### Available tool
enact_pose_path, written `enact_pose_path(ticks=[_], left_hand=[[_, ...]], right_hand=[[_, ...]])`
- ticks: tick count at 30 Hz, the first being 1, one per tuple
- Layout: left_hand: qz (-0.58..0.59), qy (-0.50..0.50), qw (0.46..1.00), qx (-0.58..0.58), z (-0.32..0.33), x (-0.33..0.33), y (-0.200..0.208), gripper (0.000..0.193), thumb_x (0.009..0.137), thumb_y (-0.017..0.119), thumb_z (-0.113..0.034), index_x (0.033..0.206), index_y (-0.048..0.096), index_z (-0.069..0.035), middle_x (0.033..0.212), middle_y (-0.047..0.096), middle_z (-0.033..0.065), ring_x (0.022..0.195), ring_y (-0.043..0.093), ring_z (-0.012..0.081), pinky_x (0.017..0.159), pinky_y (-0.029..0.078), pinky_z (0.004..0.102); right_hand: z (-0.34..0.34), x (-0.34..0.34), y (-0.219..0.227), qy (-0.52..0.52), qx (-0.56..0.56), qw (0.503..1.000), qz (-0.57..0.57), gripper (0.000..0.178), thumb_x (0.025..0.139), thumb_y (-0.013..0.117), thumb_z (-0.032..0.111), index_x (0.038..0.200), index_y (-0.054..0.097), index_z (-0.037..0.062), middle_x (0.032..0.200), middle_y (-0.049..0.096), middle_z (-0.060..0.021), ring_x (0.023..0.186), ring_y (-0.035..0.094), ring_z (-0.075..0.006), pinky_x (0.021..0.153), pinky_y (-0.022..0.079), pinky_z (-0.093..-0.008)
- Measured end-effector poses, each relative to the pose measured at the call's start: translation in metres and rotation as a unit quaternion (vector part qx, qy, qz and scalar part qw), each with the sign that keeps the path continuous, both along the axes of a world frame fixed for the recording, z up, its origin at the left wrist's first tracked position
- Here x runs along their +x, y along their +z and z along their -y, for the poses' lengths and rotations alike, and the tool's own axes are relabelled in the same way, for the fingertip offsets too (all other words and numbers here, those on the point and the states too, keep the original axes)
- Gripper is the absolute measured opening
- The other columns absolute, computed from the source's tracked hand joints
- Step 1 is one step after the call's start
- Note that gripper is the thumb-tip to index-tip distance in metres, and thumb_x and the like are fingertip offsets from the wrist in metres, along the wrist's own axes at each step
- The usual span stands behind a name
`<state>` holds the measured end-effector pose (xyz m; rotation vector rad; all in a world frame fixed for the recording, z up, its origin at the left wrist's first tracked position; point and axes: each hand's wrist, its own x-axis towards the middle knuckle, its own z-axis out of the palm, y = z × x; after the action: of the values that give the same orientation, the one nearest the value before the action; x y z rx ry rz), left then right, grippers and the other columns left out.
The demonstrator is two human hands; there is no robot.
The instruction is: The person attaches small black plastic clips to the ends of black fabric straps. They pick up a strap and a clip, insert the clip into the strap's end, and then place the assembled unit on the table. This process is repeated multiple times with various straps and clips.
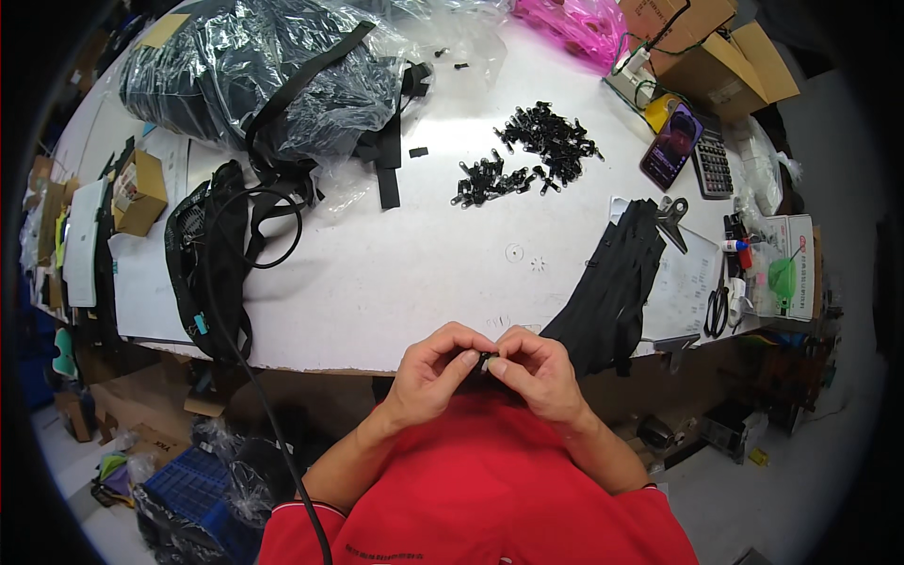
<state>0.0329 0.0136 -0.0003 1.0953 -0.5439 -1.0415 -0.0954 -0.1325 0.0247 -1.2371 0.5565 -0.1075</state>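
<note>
My left hand (431, 375) and my right hand (534, 372) meet just below the white table's front edge (377, 353). Together they pinch one small black piece (487, 359) between thumbs and fingertips; it is mostly hidden by the fingers. A bundle of black zipper strips (612, 282) hangs over the table edge just right of my right hand. Farther back on the table lies a scattered heap of small black zipper pulls (527, 151).
A black bag in clear plastic (264, 75) fills the back left, with black straps and a mesh piece (212, 264) by the left edge. A phone (670, 146), calculator (713, 165), scissors (718, 306) and cardboard boxes (706, 47) stand at the right.
</note>
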Motion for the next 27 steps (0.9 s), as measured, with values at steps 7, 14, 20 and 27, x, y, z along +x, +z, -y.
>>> enact_pose_path(ticks=[7,14,20,27], left_hand=[[-0.009,0.075,0.997,0.021,0.004,-0.007,0.008,0.017,0.097,0.055,0.004,0.111,0.065,0.003,0.105,0.062,0.0078,0.09,0.062,0.011,0.078,0.053,0.0238],[0.083,0.087,0.992,0.037,0.003,-0.009,0.008,0.018,0.095,0.057,0.007,0.111,0.065,0.004,0.107,0.061,0.0102,0.082,0.065,0.0116,0.069,0.056,0.0217],[0.061,0.094,0.993,0.026,0.001,-0.011,0.007,0.018,0.095,0.057,0.007,0.111,0.065,0.005,0.107,0.061,0.0099,0.08,0.064,0.0108,0.067,0.055,0.0215],[0.096,0.103,0.99,0.021,0.001,-0.011,0.006,0.018,0.096,0.053,0.01,0.11,0.063,0.004,0.106,0.059,0.0084,0.077,0.062,0.0084,0.067,0.052,0.0201]], right_hand=[[-0.009,0.004,-0.002,-0.002,-0.232,0.973,-0.002,0.008,0.088,0.072,0.006,0.09,0.068,0.0004,0.087,0.064,-0.0045,0.069,0.055,-0.0098,0.062,0.044,-0.0241],[-0.013,0.005,-0.013,-0.049,-0.263,0.963,0.037,0.008,0.084,0.074,0.005,0.087,0.068,0.0013,0.083,0.065,-0.004,0.068,0.057,-0.0103,0.058,0.044,-0.0246],[-0.016,0.007,-0.016,-0.061,-0.263,0.962,0.049,0.007,0.084,0.075,0.005,0.085,0.068,0.0029,0.081,0.065,-0.0031,0.065,0.056,-0.0093,0.056,0.042,-0.0241],[-0.013,0.007,-0.008,-0.033,-0.271,0.961,0.037,0.008,0.085,0.075,0.006,0.084,0.067,0.002,0.079,0.065,-0.0036,0.064,0.056,-0.0087,0.056,0.042,-0.0236]])
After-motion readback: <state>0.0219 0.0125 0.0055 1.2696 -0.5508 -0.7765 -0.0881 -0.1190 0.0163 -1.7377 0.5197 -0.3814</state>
